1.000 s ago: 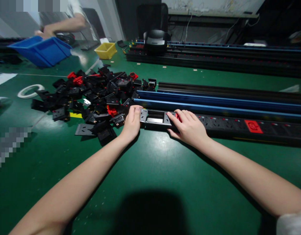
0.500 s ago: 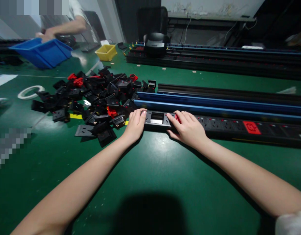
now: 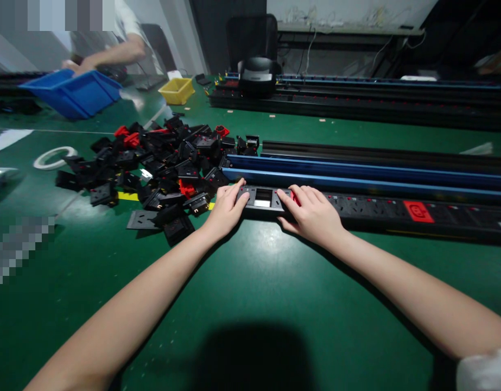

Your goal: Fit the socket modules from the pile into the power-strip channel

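A long black power strip (image 3: 360,206) lies across the table, with black sockets and a red socket (image 3: 419,212) set in its face. At its left end my left hand (image 3: 226,206) is closed around the strip, thumb resting on the end socket (image 3: 246,195). My right hand (image 3: 315,212) grips the strip farther right, thumb on the near side and fingers over the top, partly hiding another red socket. Between the hands, one rectangular opening (image 3: 263,198) in the strip shows a pale inside. Left of my left hand is a heap of loose black and red socket modules (image 3: 189,168).
Behind the strip runs a blue metal channel (image 3: 356,182). A roll of white tape (image 3: 55,157) lies at the left. At the back are a yellow bin (image 3: 177,91), more long strips (image 3: 356,106), and a co-worker's hand at a tilted blue bin (image 3: 77,95).
My left thumb has shifted right and down onto the end socket, and its index finger has straightened. My right hand stays put. The co-worker's hand has moved slightly at the blue bin.
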A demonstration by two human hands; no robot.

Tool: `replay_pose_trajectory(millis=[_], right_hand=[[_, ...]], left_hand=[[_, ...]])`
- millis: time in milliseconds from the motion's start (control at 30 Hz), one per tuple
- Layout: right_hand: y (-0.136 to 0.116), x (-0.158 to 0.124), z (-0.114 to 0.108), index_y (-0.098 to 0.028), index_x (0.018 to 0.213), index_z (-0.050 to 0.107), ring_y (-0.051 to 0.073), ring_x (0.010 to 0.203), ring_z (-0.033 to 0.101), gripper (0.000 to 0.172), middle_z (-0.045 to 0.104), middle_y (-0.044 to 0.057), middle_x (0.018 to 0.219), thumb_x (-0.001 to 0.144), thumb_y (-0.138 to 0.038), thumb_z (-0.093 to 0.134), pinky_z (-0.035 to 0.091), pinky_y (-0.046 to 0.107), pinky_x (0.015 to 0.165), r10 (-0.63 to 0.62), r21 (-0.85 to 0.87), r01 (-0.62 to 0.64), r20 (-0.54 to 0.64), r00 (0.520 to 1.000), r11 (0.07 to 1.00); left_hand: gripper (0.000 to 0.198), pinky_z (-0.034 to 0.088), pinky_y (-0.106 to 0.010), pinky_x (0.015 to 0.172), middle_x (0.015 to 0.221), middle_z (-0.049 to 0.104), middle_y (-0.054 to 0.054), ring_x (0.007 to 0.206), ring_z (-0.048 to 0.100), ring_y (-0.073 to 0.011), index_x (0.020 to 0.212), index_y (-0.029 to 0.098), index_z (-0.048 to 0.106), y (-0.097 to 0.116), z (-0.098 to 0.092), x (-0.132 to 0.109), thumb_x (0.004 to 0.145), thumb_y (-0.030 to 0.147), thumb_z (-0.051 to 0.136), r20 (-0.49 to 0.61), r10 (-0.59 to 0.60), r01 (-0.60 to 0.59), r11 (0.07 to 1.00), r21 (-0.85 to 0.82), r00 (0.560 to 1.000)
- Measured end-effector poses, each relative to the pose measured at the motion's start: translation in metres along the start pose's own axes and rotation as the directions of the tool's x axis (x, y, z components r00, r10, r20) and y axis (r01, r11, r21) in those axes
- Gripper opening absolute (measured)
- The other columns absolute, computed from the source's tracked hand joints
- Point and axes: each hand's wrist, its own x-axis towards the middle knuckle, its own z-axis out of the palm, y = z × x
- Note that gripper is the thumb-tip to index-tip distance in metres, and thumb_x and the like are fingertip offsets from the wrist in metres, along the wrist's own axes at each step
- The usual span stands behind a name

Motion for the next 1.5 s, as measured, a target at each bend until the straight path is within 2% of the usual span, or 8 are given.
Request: replay_pose_trajectory(millis=[200, 333, 500, 733, 1033, 1200, 1300, 1500], right_hand=[[0.000, 0.000, 0.000, -0.010, 0.144, 0.059, 0.035, 0.114, 0.062, 0.059, 0.064, 0.024, 0.132, 0.096, -0.044, 0.062, 0.045, 0.046, 0.106, 0.001, -0.001, -0.001, -0.001, 1.000, 1.000], [0.000, 0.000, 0.000, -0.011, 0.144, 0.059, 0.035, 0.113, 0.062, 0.059, 0.064, 0.023, 0.131, 0.096, -0.045, 0.061, 0.045, 0.046, 0.106, 0.001, -0.012, -0.002, -0.005, 1.000, 1.000], [0.000, -0.001, 0.001, -0.010, 0.145, 0.059, 0.034, 0.113, 0.063, 0.058, 0.064, 0.023, 0.131, 0.097, -0.044, 0.060, 0.046, 0.046, 0.105, 0.001, -0.009, -0.001, -0.006, 1.000, 1.000], [0.000, 0.000, 0.001, -0.010, 0.145, 0.059, 0.034, 0.114, 0.062, 0.059, 0.064, 0.024, 0.132, 0.097, -0.043, 0.061, 0.045, 0.047, 0.106, 0.008, 0.012, -0.008, 0.000, 1.000, 1.000], [0.000, -0.001, 0.000, -0.011, 0.145, 0.058, 0.034, 0.114, 0.061, 0.058, 0.064, 0.024, 0.133, 0.097, -0.044, 0.060, 0.044, 0.047, 0.106, 0.004, -0.001, -0.004, 0.006, 1.000, 1.000], [0.000, 0.000, -0.001, -0.011, 0.145, 0.058, 0.034, 0.115, 0.060, 0.059, 0.064, 0.023, 0.133, 0.097, -0.044, 0.059, 0.044, 0.048, 0.106, 0.013, 0.007, -0.013, 0.026, 1.000, 1.000], [0.000, 0.000, 0.000, -0.010, 0.145, 0.058, 0.035, 0.115, 0.060, 0.059, 0.064, 0.024, 0.133, 0.097, -0.045, 0.058, 0.043, 0.047, 0.106, 0.005, -0.005, -0.005, 0.019, 1.000, 1.000], [0.000, -0.001, 0.000, -0.010, 0.146, 0.057, 0.035, 0.114, 0.061, 0.059, 0.064, 0.025, 0.133, 0.098, -0.044, 0.058, 0.043, 0.047, 0.106, -0.003, -0.006, 0.003, 0.011, 1.000, 1.000]], left_hand=[[0.077, 0.033, -0.055, 0.123, 0.153, 0.053, -0.017, 0.138, 0.043, -0.0309, 0.160, 0.010, 0.035, 0.003, 0.001, -0.002, 0.101, 0.061, 0.038, 0.095, 0.036, -0.040, 0.998, 0.043, 0.995], [0.074, 0.031, -0.058, 0.122, 0.152, 0.050, -0.020, 0.139, 0.039, -0.0328, 0.157, 0.009, 0.033, 0.008, 0.002, -0.006, 0.103, 0.059, 0.033, 0.069, 0.052, -0.058, 0.993, 0.098, 0.996], [0.054, 0.040, -0.057, 0.114, 0.130, 0.053, -0.019, 0.125, 0.045, -0.0326, 0.126, 0.012, 0.049, 0.013, 0.003, -0.011, 0.102, 0.058, 0.034, -0.013, 0.032, -0.030, 0.985, 0.169, 0.999], [0.035, 0.046, -0.051, 0.102, 0.108, 0.053, -0.012, 0.108, 0.049, -0.0289, 0.099, 0.022, 0.043, 0.015, 0.001, -0.010, 0.103, 0.055, 0.034, 0.031, -0.002, -0.003, 0.988, 0.155, 1.000], [0.040, 0.043, -0.045, 0.098, 0.101, 0.059, -0.006, 0.100, 0.050, -0.0252, 0.099, 0.023, 0.054, 0.018, -0.006, -0.006, 0.108, 0.050, 0.027, 0.117, 0.183, -0.193, 0.978, 0.077, 0.976], [0.037, 0.046, -0.043, 0.093, 0.102, 0.063, -0.007, 0.101, 0.053, -0.0267, 0.098, 0.022, 0.056, 0.018, -0.007, -0.007, 0.097, 0.059, 0.054, 0.106, 0.213, -0.223, 0.970, 0.096, 0.971], [0.048, 0.048, -0.043, 0.092, 0.111, 0.064, -0.008, 0.105, 0.056, -0.0277, 0.112, 0.021, 0.056, 0.020, -0.006, -0.010, 0.086, 0.058, 0.073, 0.038, 0.192, -0.195, 0.971, 0.138, 0.981], [0.055, 0.047, -0.041, 0.091, 0.113, 0.069, -0.009, 0.103, 0.060, -0.0277, 0.131, 0.023, 0.056, 0.027, -0.007, -0.014, 0.087, 0.052, 0.073, 0.026, 0.278, -0.276, 0.931, 0.238, 0.960]])
